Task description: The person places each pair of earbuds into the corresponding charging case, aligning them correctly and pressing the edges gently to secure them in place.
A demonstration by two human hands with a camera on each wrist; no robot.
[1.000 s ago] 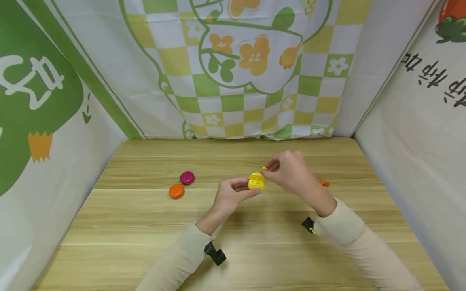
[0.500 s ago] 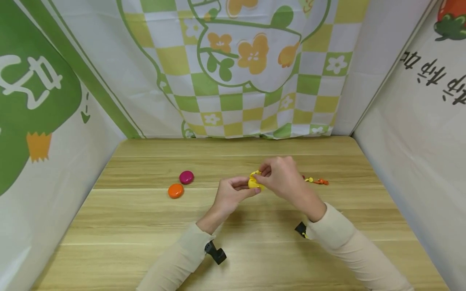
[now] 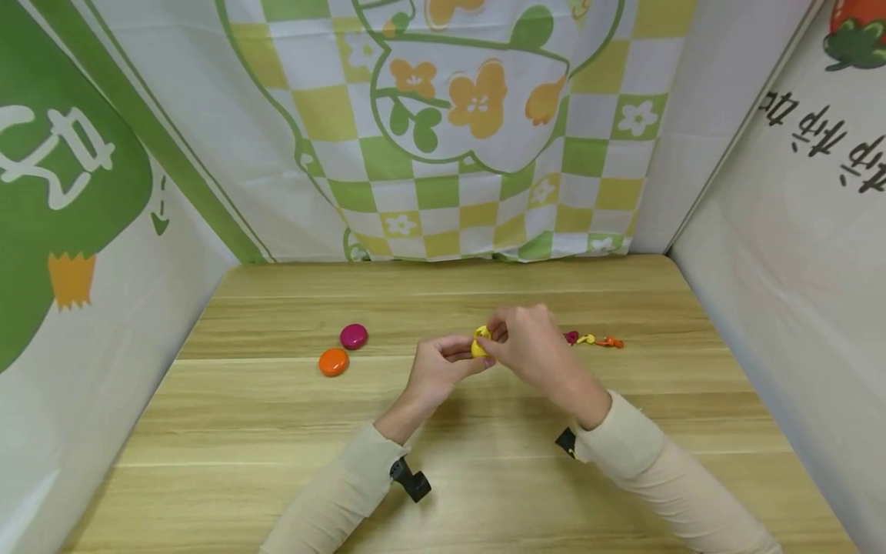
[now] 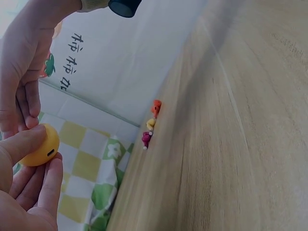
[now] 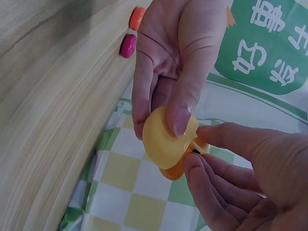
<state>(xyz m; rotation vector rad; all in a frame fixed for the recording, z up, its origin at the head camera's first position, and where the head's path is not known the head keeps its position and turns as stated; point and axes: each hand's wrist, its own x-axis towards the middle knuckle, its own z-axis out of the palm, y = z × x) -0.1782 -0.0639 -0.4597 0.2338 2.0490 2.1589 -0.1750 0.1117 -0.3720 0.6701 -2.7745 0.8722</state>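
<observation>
A round yellow earbud case (image 3: 478, 350) is pinched between the thumb and fingers of my left hand (image 3: 434, 373), held up over the table. Its lid stands partly raised, and a small dark port slot shows on its outer side in the left wrist view. My right hand (image 3: 531, 342) pinches a small yellow earbud (image 5: 202, 146) with a black spot at the case's opening. The right fingers largely cover the earbud, and the inside of the case is hidden.
To the left on the wooden table (image 3: 277, 431) lie a magenta round case (image 3: 354, 336) and an orange round case (image 3: 334, 362). Beyond my right hand, magenta (image 3: 571, 337), yellow (image 3: 586, 339) and orange earbuds (image 3: 611, 342) lie in a row. Fabric walls surround the table.
My right hand has moved left and slightly down, bringing the yellow earbud from above the case to its opening. The left hand has stayed nearly still with the case.
</observation>
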